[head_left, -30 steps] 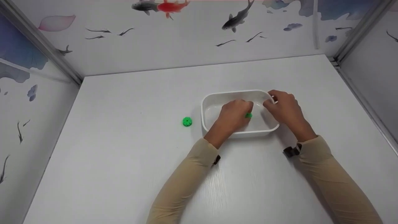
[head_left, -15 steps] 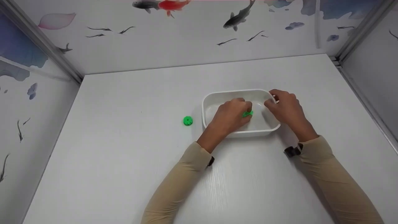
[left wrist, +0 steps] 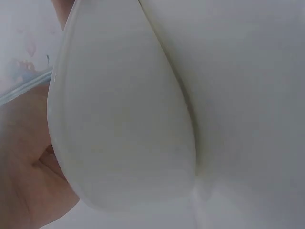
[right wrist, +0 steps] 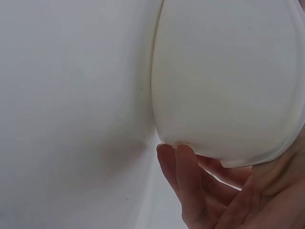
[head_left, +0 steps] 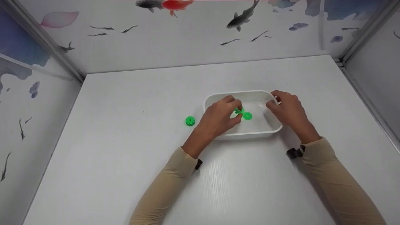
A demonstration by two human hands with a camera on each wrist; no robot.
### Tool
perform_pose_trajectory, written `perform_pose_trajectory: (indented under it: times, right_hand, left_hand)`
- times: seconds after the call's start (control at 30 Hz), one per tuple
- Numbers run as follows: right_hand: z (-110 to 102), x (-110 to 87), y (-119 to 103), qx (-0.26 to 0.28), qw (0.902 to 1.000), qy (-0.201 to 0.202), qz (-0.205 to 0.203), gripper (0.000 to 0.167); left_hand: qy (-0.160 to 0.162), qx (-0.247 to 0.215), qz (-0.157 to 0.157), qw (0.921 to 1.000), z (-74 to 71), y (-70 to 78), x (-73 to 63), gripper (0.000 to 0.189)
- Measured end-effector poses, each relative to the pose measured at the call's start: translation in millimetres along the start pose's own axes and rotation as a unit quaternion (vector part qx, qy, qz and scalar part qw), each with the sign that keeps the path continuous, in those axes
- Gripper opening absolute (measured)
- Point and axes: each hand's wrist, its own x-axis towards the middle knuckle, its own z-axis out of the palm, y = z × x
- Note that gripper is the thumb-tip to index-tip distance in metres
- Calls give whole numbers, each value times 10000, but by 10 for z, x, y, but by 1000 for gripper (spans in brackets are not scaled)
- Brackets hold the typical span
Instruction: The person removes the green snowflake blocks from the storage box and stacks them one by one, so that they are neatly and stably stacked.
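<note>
A white plastic tub [head_left: 264, 126] with rounded corners stands on the table. Two bright green notched discs show in it, one disc [head_left: 247, 116] flat on its floor. The other green disc [head_left: 238, 110] appears between the thumb and index finger of my left hand [head_left: 216, 118], which reaches over the tub's left side with those fingertips apart. My right hand [head_left: 288, 107] grips the tub's right end, thumb inside and fingers outside the rim. The right wrist view shows its fingertips [right wrist: 187, 155] against the tub's outer wall. Outside the tub, left of it, lies another green notched disc [head_left: 190, 121].
The white tabletop [head_left: 125, 134] extends well to the left of the tub. Upright panels with painted fish [head_left: 243, 18] enclose the back and sides, joined by metal corner posts [head_left: 59, 53].
My left hand has moved left and lifted from the tub's middle, its thumb and index finger parting. Two green discs now show there. My right hand keeps its grip on the tub.
</note>
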Motion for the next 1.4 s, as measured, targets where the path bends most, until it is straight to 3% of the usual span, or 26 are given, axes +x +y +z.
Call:
perform_pose_trajectory:
  times: [0.3,0.73,0.97,1.2,1.4]
  right_hand:
    - [14,-3,-8,-90,9999,1,-61,45]
    - [-49,3,4,-41,9998,-133,-133,45]
    - [-68,-5,21,-137,9997,-140,-144,45]
    - [-78,-10,20,-194,9996,-160,-126,45]
    - [-72,-11,29,-189,9996,-111,-160,44]
  left_hand:
    - [239,18,216,9995,-125,-134,-183,13]
    - [799,-9,143,9967,-382,-434,-490,14]
    - [901,-33,-75,9959,-439,-609,-646,15]
    - [895,220,-449,9947,-513,-746,-806,24]
    - [834,345,-765,9930,-578,-830,-877,25]
